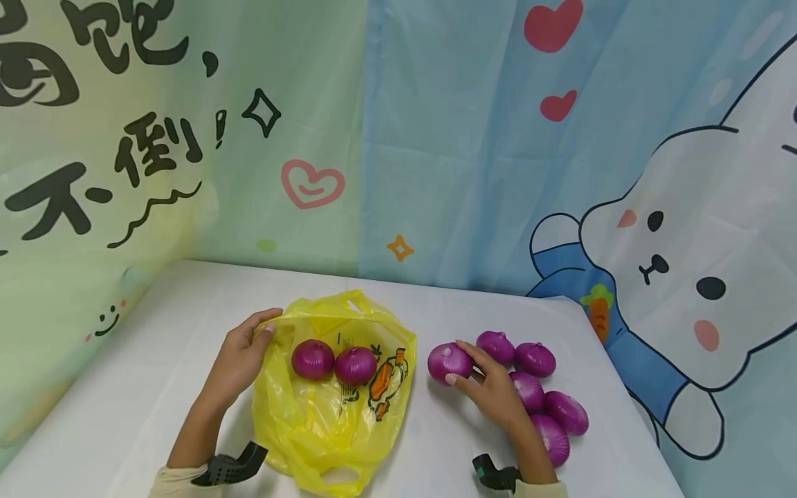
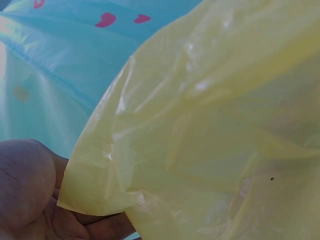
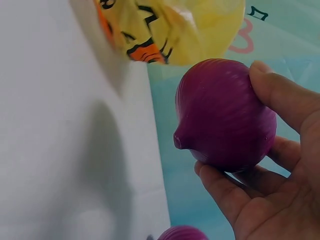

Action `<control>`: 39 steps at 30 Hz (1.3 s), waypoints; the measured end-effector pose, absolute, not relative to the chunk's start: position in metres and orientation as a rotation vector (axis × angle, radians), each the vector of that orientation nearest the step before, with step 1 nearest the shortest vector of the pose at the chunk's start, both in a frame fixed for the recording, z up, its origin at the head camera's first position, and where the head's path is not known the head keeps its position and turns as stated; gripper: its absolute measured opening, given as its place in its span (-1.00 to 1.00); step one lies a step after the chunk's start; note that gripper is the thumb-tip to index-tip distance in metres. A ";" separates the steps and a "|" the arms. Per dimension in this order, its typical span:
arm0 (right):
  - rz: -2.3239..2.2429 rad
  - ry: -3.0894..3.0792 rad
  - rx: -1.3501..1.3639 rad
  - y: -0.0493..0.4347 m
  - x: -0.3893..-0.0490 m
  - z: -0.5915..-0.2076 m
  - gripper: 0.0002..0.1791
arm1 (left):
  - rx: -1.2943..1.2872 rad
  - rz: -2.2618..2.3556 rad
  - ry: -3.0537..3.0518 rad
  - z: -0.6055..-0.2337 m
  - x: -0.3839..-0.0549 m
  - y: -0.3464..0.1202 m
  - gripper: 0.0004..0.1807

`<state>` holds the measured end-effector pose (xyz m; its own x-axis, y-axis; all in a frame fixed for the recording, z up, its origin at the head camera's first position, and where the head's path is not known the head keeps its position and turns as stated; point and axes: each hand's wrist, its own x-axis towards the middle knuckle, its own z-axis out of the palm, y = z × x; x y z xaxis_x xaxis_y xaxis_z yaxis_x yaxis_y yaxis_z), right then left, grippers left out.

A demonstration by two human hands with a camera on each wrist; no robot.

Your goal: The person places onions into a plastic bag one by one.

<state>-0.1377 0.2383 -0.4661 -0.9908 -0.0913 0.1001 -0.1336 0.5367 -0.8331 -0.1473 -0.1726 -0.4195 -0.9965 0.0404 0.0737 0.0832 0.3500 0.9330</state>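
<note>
The left hand [image 1: 239, 358] pinches the edge of a yellow bag [image 1: 330, 439] with two purple onions [image 1: 313, 360] inside; the right hand [image 1: 496, 394] holds another onion [image 1: 445, 362] in bent fingers.

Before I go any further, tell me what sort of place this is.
Probably a staged tabletop recording spot, not a working kitchen, despite the onions: a white-covered table stands against a printed cartoon backdrop, and a black device sits on each wrist.
</note>
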 end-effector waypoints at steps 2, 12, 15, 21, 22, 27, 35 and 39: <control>1.503 -2.698 0.214 0.236 -0.139 -0.463 -0.30 | -0.118 -1.756 -2.552 -0.420 -0.147 -0.173 -0.54; 1.584 -2.618 0.295 0.225 -0.148 -0.442 -0.31 | -0.108 -1.705 -2.567 -0.423 -0.147 -0.173 -0.52; 1.608 -2.598 0.311 0.220 -0.152 -0.434 -0.31 | -0.113 -1.705 -2.563 -0.423 -0.147 -0.174 -0.52; 1.682 -2.591 0.371 0.208 -0.156 -0.420 -0.31 | -0.115 -1.709 -2.567 -0.424 -0.148 -0.173 -0.52; 1.707 -2.581 0.385 0.206 -0.157 -0.418 -0.31 | -0.117 -1.711 -2.565 -0.424 -0.148 -0.173 -0.52; 1.847 -2.523 0.497 0.195 -0.163 -0.413 -0.31 | -0.131 -1.734 -2.549 -0.421 -0.149 -0.173 -0.53; 2.039 -2.429 0.826 0.172 -0.165 -0.414 -0.37 | -0.103 -1.757 -2.563 -0.419 -0.147 -0.172 -0.50; 2.097 -2.407 0.965 0.155 -0.168 -0.414 -0.39 | -0.092 -1.757 -2.553 -0.421 -0.148 -0.173 -0.50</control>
